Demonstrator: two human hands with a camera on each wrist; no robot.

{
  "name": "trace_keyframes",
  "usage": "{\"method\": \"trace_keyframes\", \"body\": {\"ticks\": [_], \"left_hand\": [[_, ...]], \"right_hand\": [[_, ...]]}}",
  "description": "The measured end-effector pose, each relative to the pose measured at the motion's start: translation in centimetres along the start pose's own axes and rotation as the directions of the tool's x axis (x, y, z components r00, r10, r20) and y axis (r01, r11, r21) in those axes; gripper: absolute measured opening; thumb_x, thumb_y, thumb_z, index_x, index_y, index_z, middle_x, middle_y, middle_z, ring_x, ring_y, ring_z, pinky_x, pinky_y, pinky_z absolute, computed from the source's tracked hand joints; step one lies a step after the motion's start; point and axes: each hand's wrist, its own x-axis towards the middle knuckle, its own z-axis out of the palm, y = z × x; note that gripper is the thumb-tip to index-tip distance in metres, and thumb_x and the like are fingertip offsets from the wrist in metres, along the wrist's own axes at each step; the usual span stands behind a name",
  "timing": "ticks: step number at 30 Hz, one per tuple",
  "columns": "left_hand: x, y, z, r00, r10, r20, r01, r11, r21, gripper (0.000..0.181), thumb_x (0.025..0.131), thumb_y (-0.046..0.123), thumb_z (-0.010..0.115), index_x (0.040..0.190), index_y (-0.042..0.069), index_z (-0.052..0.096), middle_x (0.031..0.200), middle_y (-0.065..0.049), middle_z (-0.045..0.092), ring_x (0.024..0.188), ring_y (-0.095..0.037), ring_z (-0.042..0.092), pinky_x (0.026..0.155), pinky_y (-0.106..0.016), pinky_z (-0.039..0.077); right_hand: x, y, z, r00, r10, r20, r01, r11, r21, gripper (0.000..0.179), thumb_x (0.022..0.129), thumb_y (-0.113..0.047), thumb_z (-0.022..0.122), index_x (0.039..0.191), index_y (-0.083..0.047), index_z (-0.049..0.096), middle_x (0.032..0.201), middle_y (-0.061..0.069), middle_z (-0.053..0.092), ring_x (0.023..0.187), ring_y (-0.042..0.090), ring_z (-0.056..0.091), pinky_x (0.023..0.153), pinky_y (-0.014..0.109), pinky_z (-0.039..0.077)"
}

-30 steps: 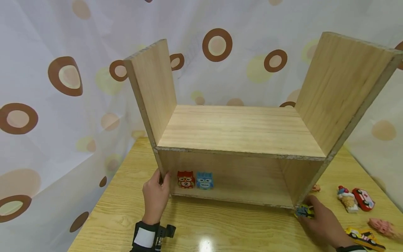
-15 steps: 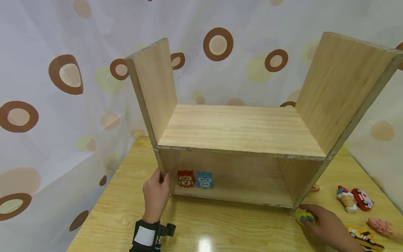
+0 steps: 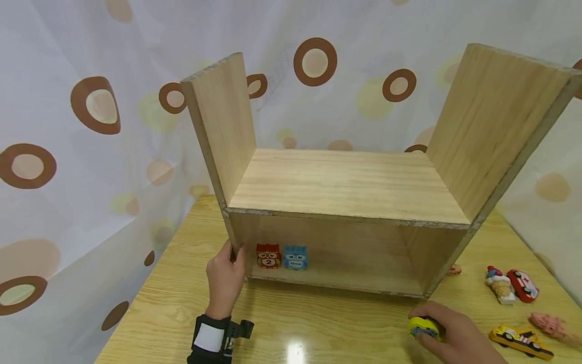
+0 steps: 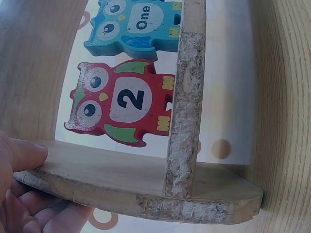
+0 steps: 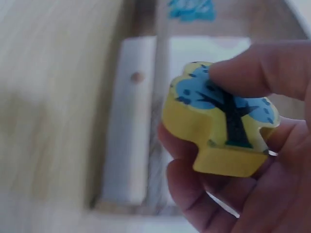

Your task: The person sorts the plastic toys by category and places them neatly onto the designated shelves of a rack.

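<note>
My left hand [image 3: 225,278] grips the left side panel of a wooden shelf [image 3: 350,184], thumb inside and fingers outside. Just right of that hand, on the lower shelf, a red owl block [image 3: 269,256] marked 2 stands beside a blue owl block [image 3: 296,258] marked One. In front of the shelf's lower right corner, my right hand [image 3: 454,333] pinches a yellow tree block [image 5: 221,119] between thumb and fingers. Its face carries a blue crown and a dark trunk. The left wrist view shows both owls close up, with the left thumb [image 4: 26,154] on the panel.
On the table's right lie a yellow toy truck [image 3: 520,342], a pink toy [image 3: 550,325], an ice-cream cone toy [image 3: 501,287] and a red toy car [image 3: 523,286]. Another small pinkish piece [image 3: 455,269] shows behind the shelf's right panel. A patterned cloth [image 3: 136,167] hangs behind.
My right hand has moved left and toward me with the tree block, away from the shelf's right corner, uncovering the yellow truck. The left hand keeps its grip on the panel.
</note>
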Motion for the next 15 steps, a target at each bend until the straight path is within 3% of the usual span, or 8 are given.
{"method": "trace_keyframes", "body": {"ticks": [3,7,10,15], "left_hand": [[0.0,0.1,0.0,1.0,0.0,-0.004,0.0,1.0,-0.002,0.026,0.095,0.014,0.066,0.111,-0.006,0.069,0.098,-0.026,0.075,0.082,-0.036,0.075,0.063,-0.048,0.06],[0.0,0.2,0.1,1.0,-0.001,-0.006,0.001,1.0,-0.008,0.026,0.095,0.014,0.066,0.11,-0.006,0.069,0.098,-0.026,0.075,0.082,-0.036,0.075,0.063,-0.048,0.06],[0.0,0.2,0.2,1.0,0.001,0.004,-0.001,1.0,-0.011,0.026,0.095,0.014,0.066,0.111,-0.006,0.069,0.099,-0.026,0.075,0.083,-0.035,0.076,0.064,-0.048,0.06],[0.0,0.0,0.1,1.0,-0.004,-0.003,0.004,1.0,-0.007,0.024,0.094,0.014,0.067,0.109,-0.005,0.069,0.096,-0.025,0.075,0.08,-0.034,0.075,0.063,-0.047,0.06]], "right_hand": [[0.7,-2.2,0.5,0.984,-0.099,-0.15,0.104,0.994,0.027,0.027,0.087,-0.015,0.076,0.111,-0.019,0.065,0.098,-0.009,0.065,0.078,-0.01,0.047,0.061,0.02,0.043],[1.9,-4.9,0.3,0.954,-0.099,-0.283,0.123,0.99,0.067,0.029,0.085,-0.011,0.077,0.109,-0.024,0.065,0.095,-0.012,0.064,0.074,-0.007,0.049,0.059,0.02,0.042],[2.7,-6.6,0.0,0.944,-0.06,-0.326,0.099,0.99,0.104,0.027,0.086,-0.013,0.076,0.108,-0.024,0.066,0.093,-0.013,0.062,0.072,-0.004,0.048,0.058,0.02,0.04],[4.2,-8.6,-0.1,0.934,-0.097,-0.345,0.153,0.979,0.137,0.024,0.086,-0.014,0.076,0.107,-0.021,0.066,0.093,-0.011,0.063,0.075,-0.001,0.052,0.062,0.021,0.044]]}}
